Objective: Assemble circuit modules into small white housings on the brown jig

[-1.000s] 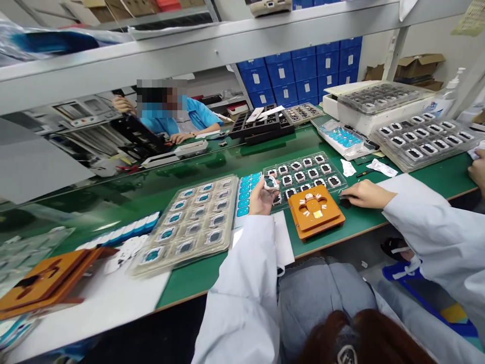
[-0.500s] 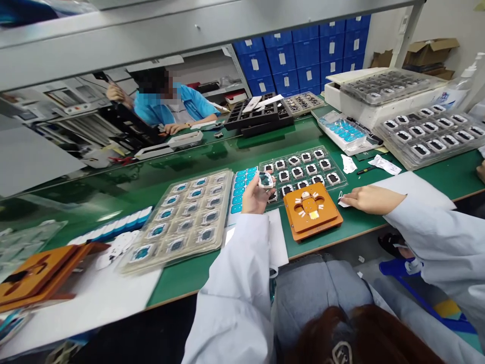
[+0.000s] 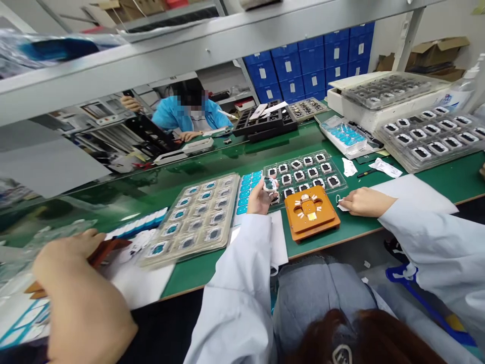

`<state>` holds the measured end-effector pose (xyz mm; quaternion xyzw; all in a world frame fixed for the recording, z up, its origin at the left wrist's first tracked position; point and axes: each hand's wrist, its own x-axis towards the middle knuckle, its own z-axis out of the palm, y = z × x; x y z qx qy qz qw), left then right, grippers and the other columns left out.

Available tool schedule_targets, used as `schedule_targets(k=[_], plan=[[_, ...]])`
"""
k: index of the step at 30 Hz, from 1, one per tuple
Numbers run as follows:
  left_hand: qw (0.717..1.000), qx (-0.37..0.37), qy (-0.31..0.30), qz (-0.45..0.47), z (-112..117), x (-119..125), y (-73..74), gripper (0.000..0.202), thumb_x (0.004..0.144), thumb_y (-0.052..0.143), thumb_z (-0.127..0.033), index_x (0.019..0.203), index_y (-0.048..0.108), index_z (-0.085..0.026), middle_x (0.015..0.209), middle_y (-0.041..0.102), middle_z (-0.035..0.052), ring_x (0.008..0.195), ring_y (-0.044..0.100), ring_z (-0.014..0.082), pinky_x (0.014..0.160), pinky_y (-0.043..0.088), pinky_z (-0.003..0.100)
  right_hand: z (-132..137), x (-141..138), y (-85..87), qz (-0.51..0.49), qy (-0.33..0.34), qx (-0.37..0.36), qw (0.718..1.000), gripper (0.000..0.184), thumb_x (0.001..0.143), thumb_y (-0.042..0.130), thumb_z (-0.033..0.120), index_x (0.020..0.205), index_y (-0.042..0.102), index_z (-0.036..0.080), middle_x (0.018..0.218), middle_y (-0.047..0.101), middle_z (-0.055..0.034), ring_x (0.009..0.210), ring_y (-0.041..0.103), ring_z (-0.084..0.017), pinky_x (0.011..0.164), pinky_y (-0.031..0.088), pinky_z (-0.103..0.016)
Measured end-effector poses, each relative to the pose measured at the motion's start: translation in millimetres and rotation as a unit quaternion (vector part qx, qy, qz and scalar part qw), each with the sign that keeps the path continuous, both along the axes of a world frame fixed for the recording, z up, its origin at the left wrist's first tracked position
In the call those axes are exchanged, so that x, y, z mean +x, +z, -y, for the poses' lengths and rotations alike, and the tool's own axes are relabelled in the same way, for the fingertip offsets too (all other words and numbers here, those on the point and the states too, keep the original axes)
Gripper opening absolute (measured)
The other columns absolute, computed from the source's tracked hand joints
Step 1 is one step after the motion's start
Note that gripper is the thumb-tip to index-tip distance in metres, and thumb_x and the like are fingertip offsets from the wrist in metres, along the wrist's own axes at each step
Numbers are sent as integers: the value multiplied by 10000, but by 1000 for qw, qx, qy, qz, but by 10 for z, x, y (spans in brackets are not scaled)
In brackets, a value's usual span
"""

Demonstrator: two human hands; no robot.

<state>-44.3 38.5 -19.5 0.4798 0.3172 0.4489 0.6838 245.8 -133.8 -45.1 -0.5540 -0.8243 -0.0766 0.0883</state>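
Observation:
My left hand point(image 3: 258, 198) is closed around a small white-rimmed housing point(image 3: 270, 184) with a dark, shiny middle, raised above the bench. Between the fingertips of my right hand point(image 3: 362, 201) is a thin white loop-shaped piece point(image 3: 338, 200), low over the green bench top. An orange fixture point(image 3: 290, 222) stands between my hands, with a shaped recess and small white pads on top. Behind it lies a clear tray point(image 3: 343, 178) of white housings with black centres. Just left of my left hand is a sheet of blue stickers point(image 3: 244, 193).
A larger tray of housings point(image 3: 232, 202) lies to the left. Another person's bare arm point(image 3: 81, 283) reaches over a second orange fixture there. White paper point(image 3: 424, 194), stacked trays point(image 3: 401, 156) and a pump bottle point(image 3: 460, 91) are on the right. A co-worker in blue point(image 3: 166, 115) sits opposite.
Another person's arm has come in at the lower left, over the second orange fixture. The view has shifted slightly. Both my hands keep hold of their pieces.

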Motion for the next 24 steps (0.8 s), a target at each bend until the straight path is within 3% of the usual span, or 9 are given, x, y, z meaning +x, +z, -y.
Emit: schedule_targets(k=[5,7,10,13,16,18,20,22,24], plan=[[996,43,23,-73,-39,36,-21,332,946,539,-409,1113,596,-127,995,646,62,812,636,145,707,560,313,-55,-29,-155,-134,-92,99,982,288,949,576,407,906,640,129,775,652,-7,675,626,-125,674,537,-297],[991,73,36,-110,-50,43,28,327,943,554,-377,1164,578,-136,1086,632,78,897,640,171,773,566,357,-31,9,-162,-209,-148,169,952,331,969,521,434,922,642,130,767,664,-27,654,639,-134,648,545,-290],[972,133,48,-186,-91,-67,195,347,941,559,-365,1208,562,-144,1155,616,91,971,634,194,825,563,391,134,11,-104,-332,-209,270,880,435,1006,351,455,1020,630,121,747,677,-72,599,668,-179,556,548,-280],[936,183,37,-299,-192,-409,445,333,932,577,-345,1197,575,-143,1171,616,91,1006,630,205,856,555,409,461,-125,-109,-425,-185,293,836,360,928,522,505,1005,621,168,808,703,-76,638,692,-189,579,573,-266],[886,192,32,-420,-315,-929,693,318,926,588,-335,1179,587,-142,1184,614,90,1033,623,215,879,548,421,821,-439,-389,-491,-83,211,841,283,831,661,484,889,600,214,840,717,-76,749,723,-211,648,600,-259],[856,179,40,-484,-375,-1265,794,321,929,581,-340,1185,586,-147,1198,608,90,1041,619,219,884,547,422,1019,-767,-730,-597,-6,55,800,242,768,742,372,844,573,216,855,727,-67,786,731,-213,699,602,-254],[833,162,53,-526,-413,-1517,815,318,934,572,-346,1188,587,-155,1212,604,88,1048,616,222,889,546,420,1185,-1155,-1103,-643,-27,-99,759,261,725,765,382,865,635,204,825,726,-62,800,728,-217,699,587,-229],[821,149,69,-547,-442,-1655,761,318,936,568,-347,1192,586,-160,1219,601,89,1050,615,222,891,545,419,1333,-1523,-1416,-694,-78,-211,684,301,661,785,453,799,675,210,750,713,-28,770,714,-212,711,567,-215],[817,143,90,-551,-471,-1687,662,328,935,570,-345,1203,578,-156,1218,600,93,1047,617,220,886,547,421,1454,-1785,-1622,-693,-97,-244,671,293,666,777,478,721,680,207,630,677,2,606,673,-179,596,540,-196]])
